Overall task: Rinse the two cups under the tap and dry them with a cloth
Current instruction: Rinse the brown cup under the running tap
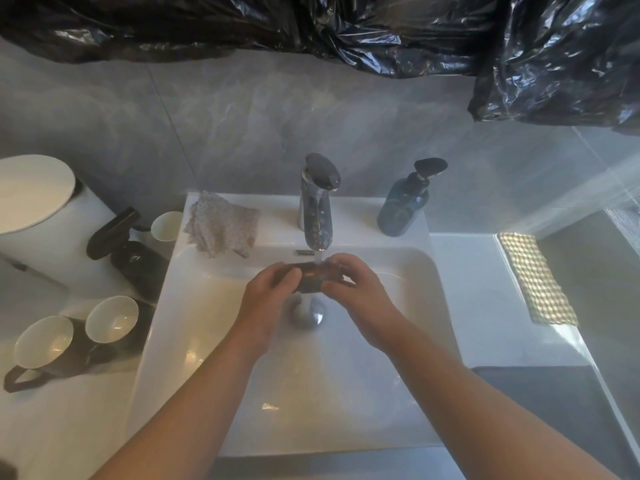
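The left hand and the right hand both grip a dark cup, which lies between them over the sink. Just beyond the hands, the tap pours water on it. Farther, beyond the left hand, lies the cloth.

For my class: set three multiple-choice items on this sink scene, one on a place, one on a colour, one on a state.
1. Where is the cloth? A in the basin; B on the sink rim, left of the tap; C on the floor.
2. The soap bottle is: A red; B yellow; C blue.
3. The tap is: A running; B off; C covered.
Key: 1 B, it lies on the rim's back left; 2 C, its body is blue; 3 A, water falls onto the cup that the left hand and right hand hold.
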`<action>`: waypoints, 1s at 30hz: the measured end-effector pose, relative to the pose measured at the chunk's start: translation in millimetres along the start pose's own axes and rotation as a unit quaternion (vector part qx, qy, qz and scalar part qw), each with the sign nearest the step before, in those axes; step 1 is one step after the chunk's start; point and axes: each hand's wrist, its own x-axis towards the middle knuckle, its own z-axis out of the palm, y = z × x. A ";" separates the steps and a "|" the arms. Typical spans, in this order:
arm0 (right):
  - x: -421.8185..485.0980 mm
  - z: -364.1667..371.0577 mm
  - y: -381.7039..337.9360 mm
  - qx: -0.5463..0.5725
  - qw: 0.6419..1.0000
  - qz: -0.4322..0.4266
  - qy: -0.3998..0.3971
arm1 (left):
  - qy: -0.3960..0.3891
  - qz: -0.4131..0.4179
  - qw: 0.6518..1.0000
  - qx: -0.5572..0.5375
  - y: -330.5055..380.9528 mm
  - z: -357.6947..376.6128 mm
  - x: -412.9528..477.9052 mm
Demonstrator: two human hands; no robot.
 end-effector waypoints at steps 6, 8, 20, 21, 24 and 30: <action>13.4 4.1 10.3 0.046 0.998 0.002 0.039 | -0.013 0.044 0.998 0.041 4.1 8.1 -6.0; 16.5 8.6 11.3 0.052 0.996 0.012 0.073 | -0.025 0.050 0.996 0.066 4.5 12.1 -9.2; 7.4 19.2 14.3 0.003 0.999 0.019 0.035 | 0.128 0.011 0.990 0.059 5.6 21.9 -2.1; 7.4 23.2 14.9 -0.010 0.999 0.022 0.048 | 0.145 -0.007 0.989 0.041 4.1 22.0 -0.8; 6.6 25.2 16.2 -0.016 0.996 0.022 0.083 | 0.161 -0.014 0.987 0.015 0.2 21.5 0.9; 5.0 17.9 3.7 0.002 0.993 0.058 0.098 | 0.049 0.054 0.997 0.040 10.6 15.4 -12.2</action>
